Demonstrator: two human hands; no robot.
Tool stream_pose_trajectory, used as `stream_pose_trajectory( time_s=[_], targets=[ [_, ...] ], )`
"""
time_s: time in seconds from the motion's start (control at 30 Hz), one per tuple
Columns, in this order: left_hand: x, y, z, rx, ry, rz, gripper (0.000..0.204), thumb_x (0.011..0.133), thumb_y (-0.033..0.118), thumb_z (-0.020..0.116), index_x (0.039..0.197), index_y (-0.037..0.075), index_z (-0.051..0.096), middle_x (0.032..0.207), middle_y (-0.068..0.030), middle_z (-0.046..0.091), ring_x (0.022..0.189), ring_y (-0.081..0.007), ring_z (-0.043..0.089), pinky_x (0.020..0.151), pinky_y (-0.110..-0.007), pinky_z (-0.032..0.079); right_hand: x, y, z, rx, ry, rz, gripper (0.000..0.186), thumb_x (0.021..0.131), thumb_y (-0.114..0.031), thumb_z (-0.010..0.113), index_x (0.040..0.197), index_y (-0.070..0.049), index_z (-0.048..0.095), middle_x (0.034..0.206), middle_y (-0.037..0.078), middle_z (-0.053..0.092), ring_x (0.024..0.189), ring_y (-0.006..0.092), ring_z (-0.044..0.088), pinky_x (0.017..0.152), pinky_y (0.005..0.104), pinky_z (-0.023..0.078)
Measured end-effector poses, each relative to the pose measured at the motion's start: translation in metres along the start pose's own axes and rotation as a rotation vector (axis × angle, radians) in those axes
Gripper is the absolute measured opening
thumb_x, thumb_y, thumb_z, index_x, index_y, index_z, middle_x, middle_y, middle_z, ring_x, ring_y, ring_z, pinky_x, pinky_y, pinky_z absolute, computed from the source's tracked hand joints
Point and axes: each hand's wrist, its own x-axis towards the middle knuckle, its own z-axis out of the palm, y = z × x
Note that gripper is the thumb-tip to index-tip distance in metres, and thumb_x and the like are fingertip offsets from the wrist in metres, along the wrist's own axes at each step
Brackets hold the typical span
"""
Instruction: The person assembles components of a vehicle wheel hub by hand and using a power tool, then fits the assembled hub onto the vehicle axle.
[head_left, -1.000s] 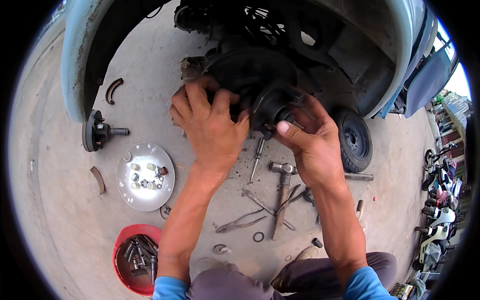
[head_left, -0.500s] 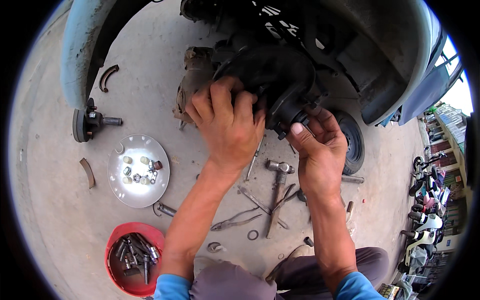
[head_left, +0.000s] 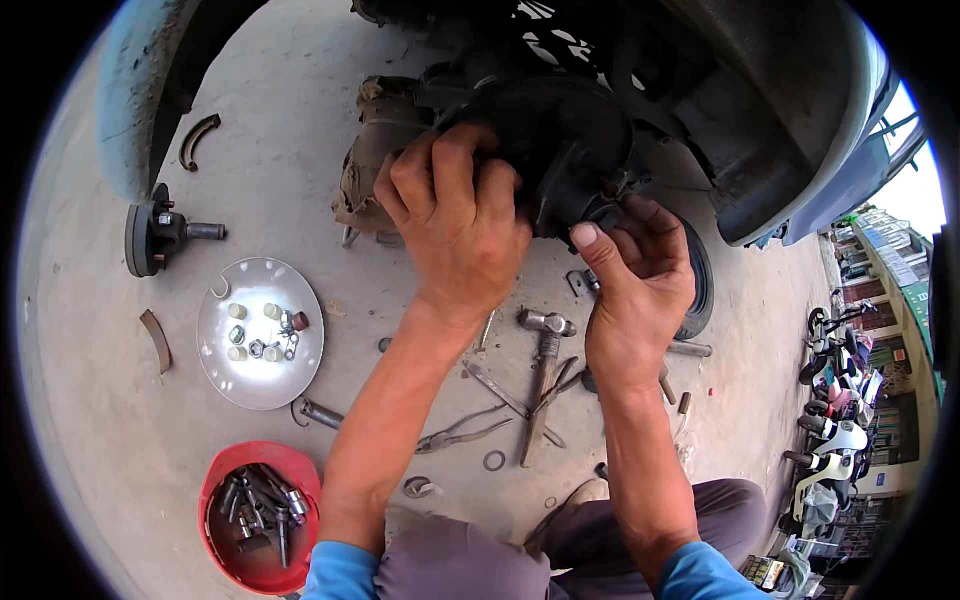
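So the dark wheel hub (head_left: 572,185) sits up top, just right of center in the frame, and the right hand (head_left: 640,280) has its thumb and fingers closed around the hub's lower end. Left hand (head_left: 455,235) is curled in at the hub's left side, but it's too shadowy in there to tell what those fingers grip. Ball-peen hammer (head_left: 541,385) and pliers (head_left: 462,437) lie on the concrete ground (head_left: 180,420) below, with a red bowl (head_left: 262,453) of sockets (head_left: 262,505) lower left.
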Motion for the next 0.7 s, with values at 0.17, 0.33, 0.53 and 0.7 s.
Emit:
stream_pose_trajectory(
  time_s=[0.17,0.33,0.53,0.7],
  targets=[
    [-0.002,-0.007,0.005,-0.005,0.011,0.079,0.028,0.063,0.013,0.08,0.08,0.01,0.058,0.116,-0.0119,0.054,0.107,-0.0327,0.044,0.091,-0.046,0.035,0.002,0.004,-0.001,-0.091,-0.033,0.014,0.035,0.084,0.009,0.074,0.113,0.004,0.055,0.102,0.01,0.068,0.093,0.0101,0.065,0.082,0.0213,0.052],
    [0.002,-0.001,0.002,0.076,0.109,-0.075,0.027,0.067,0.017,0.079,0.08,0.013,0.055,0.119,-0.0128,0.05,0.112,-0.0344,0.045,0.092,-0.049,0.038,-0.006,0.002,0.005,-0.091,-0.069,-0.028,0.035,0.084,0.009,0.073,0.113,0.005,0.054,0.101,0.01,0.068,0.092,0.0095,0.064,0.081,0.0215,0.052],
    [0.002,0.003,0.003,-0.051,0.043,-0.22,0.048,0.067,0.014,0.086,0.099,0.006,0.051,0.125,-0.0187,0.043,0.11,-0.0339,0.049,0.089,-0.045,0.045,-0.004,0.003,0.005,-0.069,-0.031,0.028,0.035,0.086,0.008,0.073,0.114,0.005,0.054,0.104,0.011,0.067,0.094,0.0111,0.065,0.085,0.0226,0.054],
    [0.002,0.001,-0.006,-0.175,-0.035,-0.24,0.058,0.07,0.009,0.086,0.112,0.001,0.047,0.129,-0.0188,0.04,0.094,-0.0262,0.06,0.075,-0.035,0.055,0.006,0.005,-0.001,-0.05,-0.04,0.072,0.037,0.085,0.0,0.078,0.114,0.004,0.055,0.091,0.008,0.068,0.086,0.0087,0.063,0.078,0.022,0.05]
  ],
)
